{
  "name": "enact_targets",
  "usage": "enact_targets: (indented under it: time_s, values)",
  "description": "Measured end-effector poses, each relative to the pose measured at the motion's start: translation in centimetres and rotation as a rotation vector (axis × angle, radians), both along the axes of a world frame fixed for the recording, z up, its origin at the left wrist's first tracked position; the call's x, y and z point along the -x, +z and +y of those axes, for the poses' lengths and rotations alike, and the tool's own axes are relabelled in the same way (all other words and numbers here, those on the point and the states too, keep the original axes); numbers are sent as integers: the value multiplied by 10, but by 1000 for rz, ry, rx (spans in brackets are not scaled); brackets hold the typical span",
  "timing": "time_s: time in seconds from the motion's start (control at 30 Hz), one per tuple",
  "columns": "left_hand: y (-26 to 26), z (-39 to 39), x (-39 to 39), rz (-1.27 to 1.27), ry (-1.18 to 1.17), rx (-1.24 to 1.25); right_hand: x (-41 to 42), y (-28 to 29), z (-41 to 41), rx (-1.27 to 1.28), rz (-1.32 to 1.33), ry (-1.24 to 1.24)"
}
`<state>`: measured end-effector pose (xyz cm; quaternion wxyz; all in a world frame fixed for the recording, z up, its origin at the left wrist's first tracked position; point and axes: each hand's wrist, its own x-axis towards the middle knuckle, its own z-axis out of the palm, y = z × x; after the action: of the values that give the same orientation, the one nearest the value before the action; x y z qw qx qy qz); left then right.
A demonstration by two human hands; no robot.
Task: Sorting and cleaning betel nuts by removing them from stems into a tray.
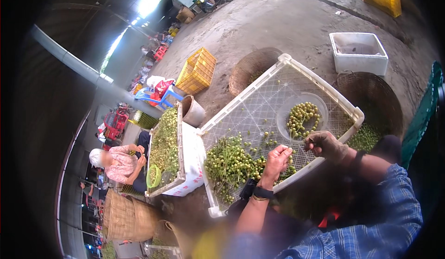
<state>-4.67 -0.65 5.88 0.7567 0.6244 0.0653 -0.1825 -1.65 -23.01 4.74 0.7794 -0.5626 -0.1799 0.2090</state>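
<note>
A white plastic mesh tray point(240, 114) lies before me, tilted across the view. On its right part sits a clear round plastic bowl point(321, 102) with small round green-yellow fruits point(302, 116) on stems. My left hand point(277, 161) pinches a thin stem point(290, 141) at the bowl's near edge, thumb against finger. Just right of it, my right hand point(321, 146), which seems to wear a dirty glove, has its fingers curled at the bowl's rim; what lies between them is hard to make out. A heap of green fruit bunches point(227, 160) lies on the tray left of my left hand.
Wicker baskets point(368, 85) stand beyond and right of the tray, near a white foam box point(361, 62). A yellow crate point(198, 69) and a grey bucket point(193, 111) stand farther left. Another person point(120, 163) sits at a second fruit-filled tray point(180, 137) on the left.
</note>
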Motion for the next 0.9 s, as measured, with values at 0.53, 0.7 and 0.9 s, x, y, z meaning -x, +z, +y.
enact_targets:
  time_s: [0.53, 0.7, 0.9]
  values:
    - [-22, -15, -9, -221, 32, -97, 13, 20, 48, 156, 157, -41]
    - [-13, -6, -5, -162, 47, -54, 7, 19, 52, 194, 30, -41]
    - [-27, 5, -7, -130, 197, 97, -5, -16, 38, 29, 251, -37]
